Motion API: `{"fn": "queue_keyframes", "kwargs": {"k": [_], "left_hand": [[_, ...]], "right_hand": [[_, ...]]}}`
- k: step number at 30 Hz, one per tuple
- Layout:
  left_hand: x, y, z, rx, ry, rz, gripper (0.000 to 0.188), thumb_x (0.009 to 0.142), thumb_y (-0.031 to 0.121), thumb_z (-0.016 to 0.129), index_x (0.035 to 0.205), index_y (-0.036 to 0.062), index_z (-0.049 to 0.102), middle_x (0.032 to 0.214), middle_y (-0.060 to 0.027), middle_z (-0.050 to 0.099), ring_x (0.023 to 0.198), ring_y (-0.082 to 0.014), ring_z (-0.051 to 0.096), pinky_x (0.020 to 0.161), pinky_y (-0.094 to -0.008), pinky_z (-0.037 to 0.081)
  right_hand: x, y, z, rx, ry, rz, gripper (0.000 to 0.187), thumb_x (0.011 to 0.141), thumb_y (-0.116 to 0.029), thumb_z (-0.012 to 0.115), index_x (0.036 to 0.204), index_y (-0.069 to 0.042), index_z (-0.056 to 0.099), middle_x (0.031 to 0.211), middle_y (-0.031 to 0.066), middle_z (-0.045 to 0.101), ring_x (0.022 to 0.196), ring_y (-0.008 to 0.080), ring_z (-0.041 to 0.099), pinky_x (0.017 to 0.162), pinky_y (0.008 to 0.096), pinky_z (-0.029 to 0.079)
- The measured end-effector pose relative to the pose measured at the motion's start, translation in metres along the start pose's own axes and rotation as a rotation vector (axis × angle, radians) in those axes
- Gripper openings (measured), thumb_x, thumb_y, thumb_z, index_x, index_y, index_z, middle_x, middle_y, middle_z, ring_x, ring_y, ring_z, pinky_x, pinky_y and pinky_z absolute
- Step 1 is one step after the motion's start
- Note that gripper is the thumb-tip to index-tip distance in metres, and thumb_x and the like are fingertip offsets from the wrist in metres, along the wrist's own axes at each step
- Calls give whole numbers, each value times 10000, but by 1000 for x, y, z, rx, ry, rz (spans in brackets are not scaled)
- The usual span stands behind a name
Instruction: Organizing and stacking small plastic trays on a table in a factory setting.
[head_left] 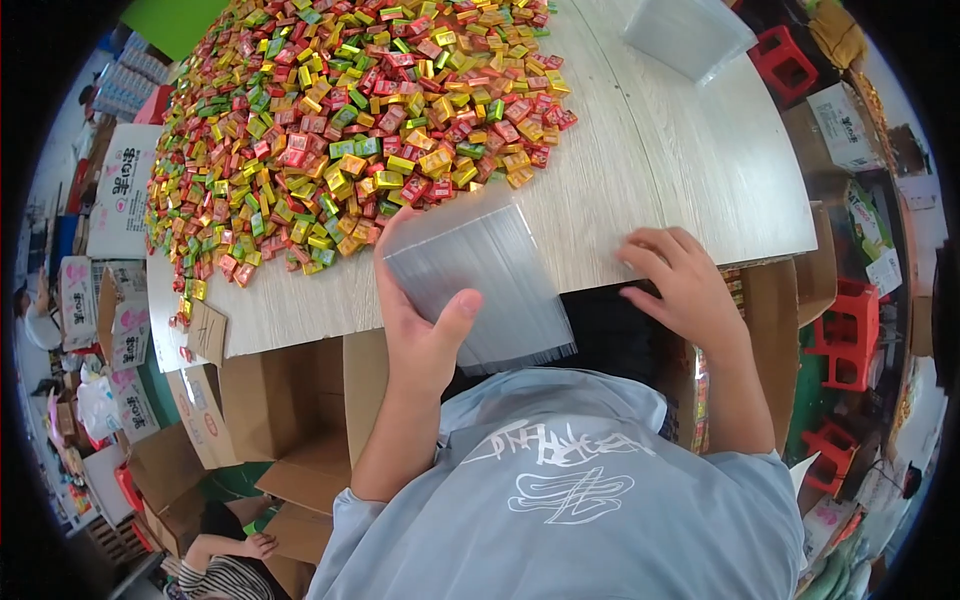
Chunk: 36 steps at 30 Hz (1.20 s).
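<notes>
My left hand [422,330] is wrapped round a thick stack of clear plastic sheets [485,275], thumb on the near face and fingers behind. Many thin layers show along the stack. It is tilted at the table's front edge, its upper end close to the heap of candies. To the right, my right hand [675,280] is held over the table edge, fingers bent and apart from the thumb, with nothing visible in it. A large heap of small wrapped candies [340,130] in red, yellow, green and orange covers the table's left and middle.
Another clear plastic stack [690,38] lies on the pale wooden table [700,160] at the far right. A cardboard piece [208,335] is at the left corner. Open cartons [285,390] stand below. Red stools [850,335] are at right. Another person's arm [225,547] shows at lower left.
</notes>
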<state>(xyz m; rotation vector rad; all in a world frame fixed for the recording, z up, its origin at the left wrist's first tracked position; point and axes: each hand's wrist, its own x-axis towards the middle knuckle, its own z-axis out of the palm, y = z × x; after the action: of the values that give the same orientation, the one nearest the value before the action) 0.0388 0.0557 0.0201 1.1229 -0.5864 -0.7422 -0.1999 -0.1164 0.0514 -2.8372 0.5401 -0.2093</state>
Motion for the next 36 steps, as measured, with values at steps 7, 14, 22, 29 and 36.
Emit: {"fn": "queue_keyframes", "kwargs": {"k": [7,14,22,29,36], "left_hand": [[-2,-1,9,5,3,-19,944,744,319,838,1462,17,305,1347,-101,463,1233,-210,487,1034,-364,414],[1,-8,30,17,-49,-53,959,751,299,839,1480,30,278,1347,-105,472,1230,-211,493,1033,-362,419],[-4,-14,54,-4,-80,-49,975,756,275,839,1492,44,243,1323,-97,477,1211,-205,506,1011,-361,437],[-5,-14,65,9,-131,-75,987,750,284,846,1493,53,239,1295,-94,484,1164,-195,534,982,-349,456],[-8,-15,66,-20,-145,-78,1004,739,300,855,1494,59,239,1269,-92,500,1156,-196,537,973,-347,460]], "right_hand": [[-5,41,-6,593,285,507,195,870,-35,610,1065,-33,618,942,122,683,833,323,643,762,349,529],[17,66,0,-182,215,570,173,923,-126,596,1074,-41,613,1105,106,629,1022,282,590,868,393,463],[6,-2,-6,778,313,24,272,921,-246,619,1070,-27,562,1157,152,547,1125,291,526,1004,379,372],[-12,-17,28,1356,171,5,415,929,-364,638,1124,-37,470,1183,116,457,1055,190,457,957,308,352],[-18,-25,30,1342,155,61,457,916,-424,640,1114,-56,453,1173,106,425,1068,193,426,964,316,329]]}}
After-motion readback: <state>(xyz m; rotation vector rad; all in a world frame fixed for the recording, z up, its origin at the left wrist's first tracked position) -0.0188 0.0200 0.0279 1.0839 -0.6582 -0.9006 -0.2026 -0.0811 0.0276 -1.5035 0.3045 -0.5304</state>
